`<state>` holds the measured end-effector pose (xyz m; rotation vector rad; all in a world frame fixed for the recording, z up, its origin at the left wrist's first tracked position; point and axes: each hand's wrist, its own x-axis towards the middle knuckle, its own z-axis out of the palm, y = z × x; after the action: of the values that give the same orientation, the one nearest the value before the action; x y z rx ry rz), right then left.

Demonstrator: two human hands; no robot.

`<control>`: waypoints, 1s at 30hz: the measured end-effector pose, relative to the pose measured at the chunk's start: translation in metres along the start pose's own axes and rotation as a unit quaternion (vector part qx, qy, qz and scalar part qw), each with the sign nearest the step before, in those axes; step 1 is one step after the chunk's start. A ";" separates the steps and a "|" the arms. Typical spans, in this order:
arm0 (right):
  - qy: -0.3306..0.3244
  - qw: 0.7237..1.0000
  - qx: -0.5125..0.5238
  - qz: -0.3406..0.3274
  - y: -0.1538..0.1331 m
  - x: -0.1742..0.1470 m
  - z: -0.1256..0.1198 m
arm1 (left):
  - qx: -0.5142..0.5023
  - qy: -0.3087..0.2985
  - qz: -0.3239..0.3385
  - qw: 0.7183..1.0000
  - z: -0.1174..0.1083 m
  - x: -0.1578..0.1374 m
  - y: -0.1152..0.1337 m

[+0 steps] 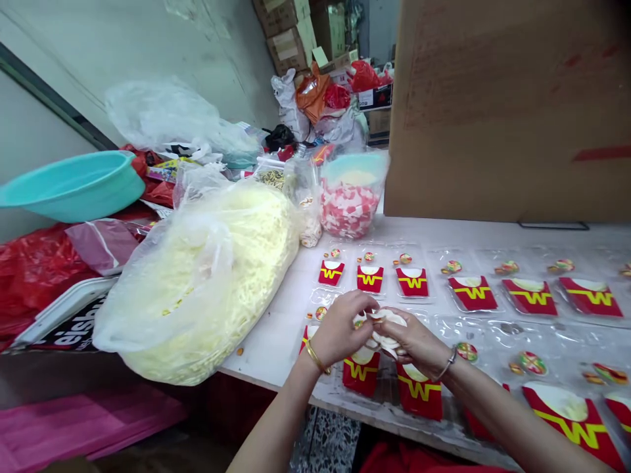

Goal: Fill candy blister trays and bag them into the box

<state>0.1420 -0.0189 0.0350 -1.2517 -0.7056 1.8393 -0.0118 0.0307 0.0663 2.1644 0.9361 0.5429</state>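
Note:
My right hand (417, 341) is closed around a small bunch of thin white rounded pieces (389, 323). Bent fingers of my left hand (342, 325) meet the left side of the bunch; its fingertips seem pinched, and what they grip is partly hidden. Beneath both hands are clear plastic trays (436, 309), set out in rows. Red toy fries boxes with a yellow W, such as this fries box (411, 282), lie in them with white rounded inserts. Beside the boxes sit tiny toy pizzas (405, 258) and other small pieces.
A large clear bag of pale yellow strips (246, 243) lies left of the trays. Behind it stand a bag of pink and white pieces (349, 207) and a turquoise basin (73, 187). A big cardboard sheet (507, 112) rises along the table's back.

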 end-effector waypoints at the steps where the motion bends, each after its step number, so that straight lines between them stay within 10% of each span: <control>1: -0.006 1.000 -0.006 0.006 0.002 0.002 -0.002 | 0.074 -0.020 0.019 0.997 -0.001 0.000 0.003; 4: -0.009 0.999 -0.020 0.024 0.006 0.008 -0.008 | 0.163 -0.067 0.032 0.984 -0.003 0.002 0.004; 8: -0.017 1.000 0.009 0.015 0.006 0.017 -0.010 | -0.063 -0.087 -0.037 0.994 -0.002 0.018 -0.022; 12: 0.029 0.997 0.064 -0.003 0.000 0.031 -0.009 | -0.226 0.125 -0.153 0.954 -0.013 0.061 -0.085; 15: 0.068 0.990 0.119 -0.022 -0.005 0.039 -0.012 | -0.116 0.254 -0.198 0.940 -0.030 0.105 -0.139; 20: 0.104 0.978 0.175 -0.055 -0.016 0.043 -0.023 | 0.041 0.265 -0.237 0.934 -0.047 0.159 -0.195; 30: 0.141 0.956 0.248 -0.074 -0.021 0.047 -0.046 | 0.203 0.224 -0.306 0.903 -0.039 0.180 -0.199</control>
<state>0.1814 0.0333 0.0120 -1.0598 -0.1561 1.5424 -0.0098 0.2806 -0.0391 1.9433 2.0445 0.5679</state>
